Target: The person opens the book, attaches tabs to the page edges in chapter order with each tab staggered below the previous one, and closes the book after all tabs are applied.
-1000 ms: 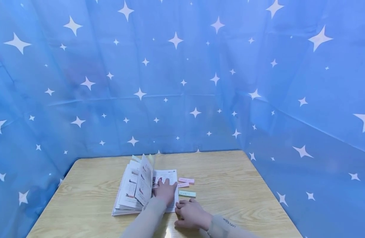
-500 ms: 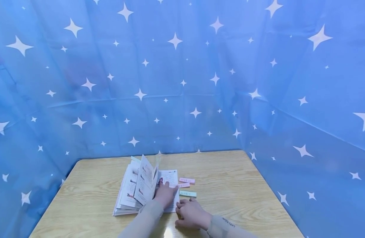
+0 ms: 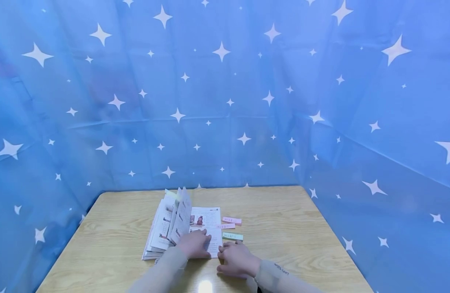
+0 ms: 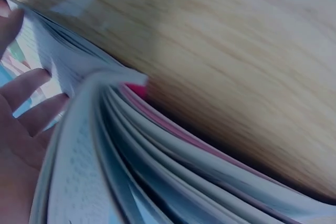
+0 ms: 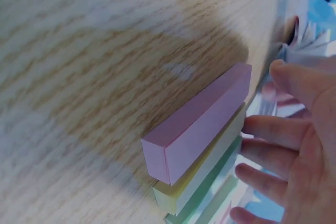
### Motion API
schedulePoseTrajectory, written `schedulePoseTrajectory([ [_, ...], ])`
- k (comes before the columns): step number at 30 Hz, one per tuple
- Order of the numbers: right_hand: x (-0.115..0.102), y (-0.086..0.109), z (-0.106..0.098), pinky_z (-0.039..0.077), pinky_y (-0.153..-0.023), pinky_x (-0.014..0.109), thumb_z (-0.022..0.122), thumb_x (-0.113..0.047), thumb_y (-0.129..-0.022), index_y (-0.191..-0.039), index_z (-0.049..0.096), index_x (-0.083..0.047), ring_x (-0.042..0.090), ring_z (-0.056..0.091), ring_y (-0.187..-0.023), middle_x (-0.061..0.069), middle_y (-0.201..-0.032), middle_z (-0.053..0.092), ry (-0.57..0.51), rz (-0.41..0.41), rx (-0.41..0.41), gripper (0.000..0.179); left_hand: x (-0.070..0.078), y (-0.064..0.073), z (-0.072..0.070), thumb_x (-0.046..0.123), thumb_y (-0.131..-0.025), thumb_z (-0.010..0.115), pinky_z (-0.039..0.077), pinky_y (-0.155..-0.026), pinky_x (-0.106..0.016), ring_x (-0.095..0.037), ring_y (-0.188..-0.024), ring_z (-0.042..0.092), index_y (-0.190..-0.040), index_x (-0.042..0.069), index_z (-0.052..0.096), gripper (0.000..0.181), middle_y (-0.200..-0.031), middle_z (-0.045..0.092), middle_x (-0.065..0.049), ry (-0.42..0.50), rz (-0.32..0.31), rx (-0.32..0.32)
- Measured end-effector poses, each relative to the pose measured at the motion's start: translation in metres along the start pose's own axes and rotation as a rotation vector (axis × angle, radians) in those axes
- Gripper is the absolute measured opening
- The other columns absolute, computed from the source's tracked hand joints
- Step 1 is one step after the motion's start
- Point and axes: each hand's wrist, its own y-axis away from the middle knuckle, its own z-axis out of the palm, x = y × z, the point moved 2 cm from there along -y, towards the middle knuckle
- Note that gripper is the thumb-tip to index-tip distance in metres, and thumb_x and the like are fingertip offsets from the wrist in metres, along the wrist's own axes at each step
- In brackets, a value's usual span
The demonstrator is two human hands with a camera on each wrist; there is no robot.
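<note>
A thick book (image 3: 156, 234) lies spread on the table, with a group of its pages standing up in the middle. On the lower part of the right-hand page (image 3: 210, 215) rests my left hand (image 3: 193, 243), its fingers spread along the standing pages (image 4: 76, 166). Beyond the page's right edge stick out two pink tabs (image 3: 232, 221) and a green tab (image 3: 233, 236), each with handwriting. My right hand (image 3: 236, 258) is by the page's lower right corner. The right wrist view shows its relaxed fingers beside pink (image 5: 197, 127), yellow (image 5: 176, 195) and green sticky-note pads (image 5: 202, 195).
The wooden table (image 3: 294, 236) extends on both sides of the book. Behind and around it hangs a blue curtain (image 3: 206, 97) with white stars. A bright light reflection shows near the table's front.
My left hand has slid down and left over the page, uncovering a printed picture. The standing pages have shifted and look more upright. My right hand has stayed nearly still.
</note>
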Motion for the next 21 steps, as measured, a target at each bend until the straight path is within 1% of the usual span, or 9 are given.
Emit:
schedulePoseTrajectory([
  [2, 0.002, -0.001, 0.000, 0.051, -0.084, 0.043, 0.063, -0.050, -0.087, -0.092, 0.073, -0.023, 0.017, 0.060, -0.110, -0.005, -0.120, 0.067, -0.017, -0.027, 0.016, 0.029, -0.003, 0.002, 0.000, 0.052, -0.070, 0.079, 0.041, -0.103, -0.048, -0.034, -0.126, 0.049, -0.133, 0.012, 0.060, 0.076, -0.140, 0.052, -0.016, 0.013, 0.007, -0.015],
  [4, 0.005, -0.002, -0.002, 0.051, -0.074, 0.031, 0.064, -0.046, -0.087, -0.081, 0.070, -0.022, 0.011, 0.062, -0.095, -0.007, -0.110, 0.069, -0.053, -0.065, 0.044, 0.025, -0.006, 0.003, 0.001, 0.054, -0.067, 0.081, 0.039, -0.105, -0.048, -0.034, -0.129, 0.047, -0.135, 0.013, 0.058, 0.083, -0.142, 0.049, -0.016, 0.024, 0.013, -0.023],
  [6, 0.009, -0.003, -0.003, 0.047, -0.064, 0.021, 0.065, -0.041, -0.088, -0.076, 0.069, -0.023, 0.004, 0.059, -0.081, -0.009, -0.099, 0.069, -0.093, -0.106, 0.076, 0.022, -0.007, 0.004, 0.002, 0.054, -0.066, 0.081, 0.038, -0.107, -0.047, -0.034, -0.130, 0.045, -0.137, 0.013, 0.056, 0.087, -0.143, 0.048, -0.016, 0.039, 0.015, -0.026],
  [8, 0.014, -0.003, -0.006, 0.046, -0.061, 0.019, 0.066, -0.039, -0.088, -0.081, 0.072, -0.022, 0.002, 0.056, -0.076, -0.010, -0.095, 0.068, -0.130, -0.115, 0.094, 0.020, -0.008, 0.003, 0.003, 0.054, -0.065, 0.082, 0.037, -0.107, -0.047, -0.034, -0.131, 0.044, -0.139, 0.013, 0.054, 0.089, -0.144, 0.047, -0.016, 0.047, 0.019, -0.027],
  [11, 0.020, -0.001, -0.011, 0.053, -0.073, 0.027, 0.066, -0.039, -0.089, -0.098, 0.076, -0.016, 0.010, 0.063, -0.090, -0.002, -0.105, 0.070, -0.176, -0.081, 0.111, 0.027, -0.009, 0.002, 0.002, 0.053, -0.065, 0.082, 0.036, -0.108, -0.047, -0.034, -0.132, 0.043, -0.140, 0.014, 0.053, 0.089, -0.144, 0.046, -0.017, 0.055, 0.025, -0.027],
  [13, 0.025, 0.000, -0.014, 0.055, -0.076, 0.032, 0.065, -0.036, -0.089, -0.098, 0.076, -0.013, 0.015, 0.064, -0.094, 0.002, -0.108, 0.069, -0.209, -0.051, 0.121, 0.027, -0.009, 0.002, 0.002, 0.052, -0.066, 0.082, 0.035, -0.108, -0.047, -0.034, -0.132, 0.043, -0.140, 0.014, 0.052, 0.089, -0.145, 0.046, -0.016, 0.049, 0.033, -0.022],
  [15, 0.031, 0.002, -0.017, 0.054, -0.083, 0.035, 0.064, -0.034, -0.090, -0.101, 0.076, -0.010, 0.020, 0.064, -0.101, 0.007, -0.112, 0.069, -0.248, -0.021, 0.134, 0.029, -0.009, 0.003, 0.001, 0.052, -0.067, 0.081, 0.035, -0.109, -0.047, -0.034, -0.133, 0.041, -0.141, 0.015, 0.051, 0.088, -0.146, 0.045, -0.015, 0.042, 0.044, -0.011],
  [18, 0.040, 0.005, -0.020, 0.053, -0.087, 0.037, 0.064, -0.030, -0.090, -0.098, 0.076, -0.007, 0.023, 0.065, -0.102, 0.010, -0.112, 0.069, -0.316, 0.012, 0.151, 0.027, -0.010, 0.004, 0.001, 0.053, -0.067, 0.081, 0.033, -0.109, -0.050, -0.035, -0.135, 0.038, -0.142, 0.016, 0.050, 0.088, -0.148, 0.043, -0.014, 0.017, 0.071, 0.022],
  [21, 0.048, 0.009, -0.022, 0.050, -0.094, 0.043, 0.064, -0.028, -0.091, -0.100, 0.075, -0.004, 0.029, 0.062, -0.111, 0.016, -0.116, 0.067, -0.379, 0.045, 0.163, 0.028, -0.011, 0.006, 0.002, 0.053, -0.068, 0.080, 0.032, -0.109, -0.052, -0.038, -0.136, 0.035, -0.143, 0.017, 0.050, 0.089, -0.148, 0.042, -0.015, 0.009, 0.090, 0.048],
])
